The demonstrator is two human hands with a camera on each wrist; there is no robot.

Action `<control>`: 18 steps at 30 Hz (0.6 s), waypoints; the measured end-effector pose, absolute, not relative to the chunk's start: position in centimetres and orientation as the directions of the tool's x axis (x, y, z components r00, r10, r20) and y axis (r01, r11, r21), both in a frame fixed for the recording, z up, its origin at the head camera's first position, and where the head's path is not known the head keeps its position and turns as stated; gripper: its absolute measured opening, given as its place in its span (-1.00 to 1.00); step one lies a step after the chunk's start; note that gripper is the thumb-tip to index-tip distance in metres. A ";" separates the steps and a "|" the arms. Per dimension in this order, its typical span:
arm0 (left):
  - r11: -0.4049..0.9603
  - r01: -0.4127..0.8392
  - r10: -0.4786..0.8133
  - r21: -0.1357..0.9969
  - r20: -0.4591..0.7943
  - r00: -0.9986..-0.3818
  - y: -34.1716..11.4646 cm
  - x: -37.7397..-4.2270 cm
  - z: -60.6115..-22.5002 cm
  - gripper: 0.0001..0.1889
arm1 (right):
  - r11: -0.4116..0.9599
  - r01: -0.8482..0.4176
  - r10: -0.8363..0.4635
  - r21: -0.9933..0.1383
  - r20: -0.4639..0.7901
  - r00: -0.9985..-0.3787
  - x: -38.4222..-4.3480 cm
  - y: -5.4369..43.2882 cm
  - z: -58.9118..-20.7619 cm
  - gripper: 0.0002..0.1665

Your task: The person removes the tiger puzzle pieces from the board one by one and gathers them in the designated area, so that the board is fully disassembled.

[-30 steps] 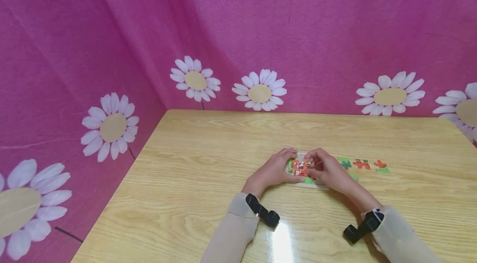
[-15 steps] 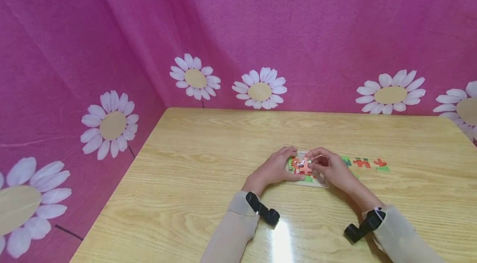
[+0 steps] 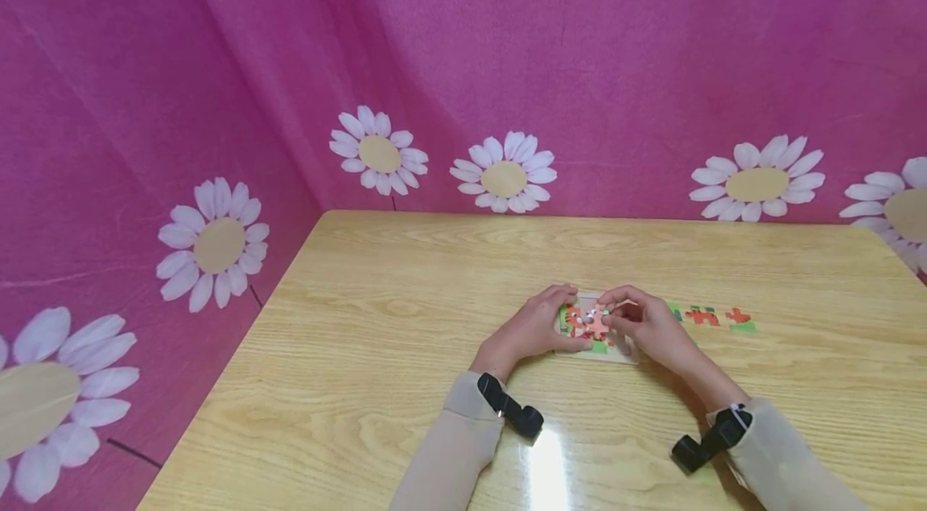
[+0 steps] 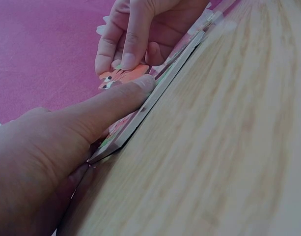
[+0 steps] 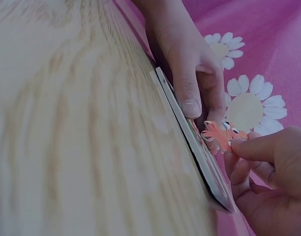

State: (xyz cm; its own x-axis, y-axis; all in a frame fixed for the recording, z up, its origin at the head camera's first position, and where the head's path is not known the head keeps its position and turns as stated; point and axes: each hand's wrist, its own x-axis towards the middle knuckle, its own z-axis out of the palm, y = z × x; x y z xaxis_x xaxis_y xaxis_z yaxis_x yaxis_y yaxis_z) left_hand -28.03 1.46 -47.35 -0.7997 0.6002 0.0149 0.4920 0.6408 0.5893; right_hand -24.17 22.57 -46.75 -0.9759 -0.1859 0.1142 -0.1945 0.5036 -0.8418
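Note:
My left hand (image 3: pixel 532 326) grips the left end of a small jigsaw tray (image 3: pixel 615 356), thumb along the near rim and fingers at the far side. Between the thumb and fingers of my right hand (image 3: pixel 655 331) is an orange jigsaw piece (image 5: pixel 220 137) with cartoon eyes printed on it. That piece is tilted, close over the tray, as the left wrist view also shows. Fitted pieces with orange and green print (image 3: pixel 572 321) fill the tray's left part. The right part shows a pale bare bottom, partly behind my right hand.
Loose jigsaw pieces lie on the wooden table (image 3: pixel 405 310) right of the tray: an orange one (image 3: pixel 702 318), an orange and green one (image 3: pixel 740 318), and a green one (image 3: pixel 676 311) partly behind my right hand. A pink flowered cloth (image 3: pixel 615 52) hangs behind.
My right hand has shifted slightly right and tilted the orange piece, which now looks paler. It covers more of the loose green piece. My left hand stays on the tray.

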 end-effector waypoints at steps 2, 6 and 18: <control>0.641 0.492 0.601 0.589 0.013 -0.799 1.5 -28.0 -47.3 -0.17 | 0.513 -0.193 -0.181 -0.837 0.114 -0.977 -24.1 22.7 -46.6 -0.74; 0.635 0.499 0.606 0.590 0.020 -0.795 1.5 -28.0 -47.4 -0.18 | 0.517 -0.193 -0.176 -0.834 0.118 -0.977 -24.0 23.0 -46.6 -0.73; 0.639 0.496 0.604 0.588 0.016 -0.797 1.5 -28.1 -47.4 -0.16 | 0.520 -0.198 -0.158 -0.831 0.134 -0.978 -23.4 24.5 -46.4 -0.73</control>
State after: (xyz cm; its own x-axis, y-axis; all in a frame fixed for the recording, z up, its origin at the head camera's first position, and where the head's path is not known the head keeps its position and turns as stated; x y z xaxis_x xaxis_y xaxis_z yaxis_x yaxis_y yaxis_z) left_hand -28.08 1.49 -47.40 -0.7967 0.6042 0.0158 0.4964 0.6391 0.5875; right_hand -23.37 24.55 -46.38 -0.9783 -0.1580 0.1344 -0.1981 0.5198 -0.8310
